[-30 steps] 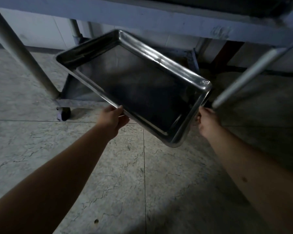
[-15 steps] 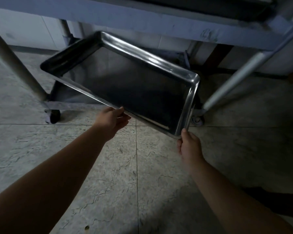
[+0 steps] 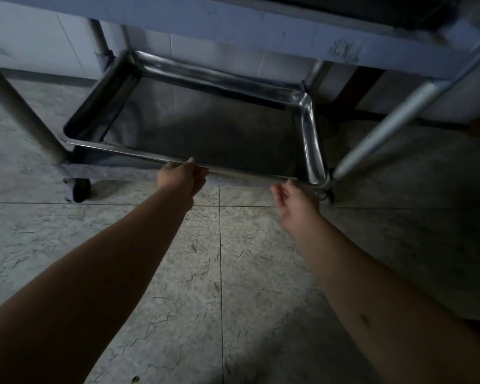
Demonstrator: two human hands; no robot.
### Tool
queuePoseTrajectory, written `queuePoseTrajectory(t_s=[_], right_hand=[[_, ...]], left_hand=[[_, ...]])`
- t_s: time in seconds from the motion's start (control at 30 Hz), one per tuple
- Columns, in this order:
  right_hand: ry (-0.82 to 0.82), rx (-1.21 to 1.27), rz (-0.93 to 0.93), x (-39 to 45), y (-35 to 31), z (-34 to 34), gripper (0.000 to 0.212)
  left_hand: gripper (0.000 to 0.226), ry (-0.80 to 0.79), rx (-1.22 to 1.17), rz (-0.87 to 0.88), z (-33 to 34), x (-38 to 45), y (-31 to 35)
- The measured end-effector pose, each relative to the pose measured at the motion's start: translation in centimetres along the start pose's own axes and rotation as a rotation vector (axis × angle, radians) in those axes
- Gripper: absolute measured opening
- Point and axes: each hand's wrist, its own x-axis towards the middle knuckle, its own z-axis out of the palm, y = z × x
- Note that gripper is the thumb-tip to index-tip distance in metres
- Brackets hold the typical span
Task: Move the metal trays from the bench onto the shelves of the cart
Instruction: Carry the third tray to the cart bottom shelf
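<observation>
Left hand (image 3: 180, 177): fingers curled over the near rim of the metal tray (image 3: 205, 128), thumb on top, pinching that rim a little left of its middle.
Right hand (image 3: 295, 200): fingers loosely bent and slightly spread, just beside the tray's near right corner; whether they touch the rim cannot be told.
Tray position: lying nearly level in the bottom shelf (image 3: 89, 169) of the cart, under the upper shelf (image 3: 233, 20), its near edge still at the shelf's front.
Tray shape and material: one rectangular tray, shallow, with raised rolled rims and rounded corners; polished metal that shines bright along the far and right rims, the flat base dark and dull.
Cart frame: pale painted shelf edges, scuffed near the upper right; round metal posts, of which the front left post (image 3: 22, 109) and front right post (image 3: 394, 126) slant through the view, with two more posts behind.
Wheels: one black caster (image 3: 79, 189) plainly seen under the front left corner; another partly hidden at the front right corner.
Floor (image 3: 219, 286): large square stone-look tiles, grey and veined with fine cracks, thin dark grout lines.
Arms: two bare forearms reaching forward from the bottom of the view.
Light: dim, with much of the right side in shadow.
</observation>
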Motion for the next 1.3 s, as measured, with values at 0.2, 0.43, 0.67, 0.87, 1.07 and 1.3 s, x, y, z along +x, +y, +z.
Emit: queuePoseTrajectory(t_s=[0.2,0.43,0.67,0.87,1.07,1.3], right_hand=[[-0.005,-0.054,-0.012,2.2,-1.6,1.8,0.022],[0.116,-0.301,-0.018,5.1,-1.9,1.7,0.025],[-0.065,-0.934,-0.248,3.6,0.3,0.2,0.037],[-0.260,-1.643,-0.679,0.7,3.3,-2.4,0.054],[-0.236,-1.850,-0.814,0.3,4.9,-2.9,0.093],[-0.256,-1.942,-0.815,0.3,4.6,-2.5,0.107]], left_hand=[[0.013,0.067,0.062,-0.043,1.2,0.1,-0.2],[0.020,0.045,0.225,-0.106,1.1,1.2,-1.1],[0.025,-0.169,0.837,0.143,-0.7,1.1,-2.4],[0.055,-0.186,1.616,0.682,-4.3,0.3,-5.5],[0.077,-0.054,1.846,0.885,-7.3,0.7,-4.1],[0.097,-0.007,2.028,0.764,-8.7,0.6,-3.8]])
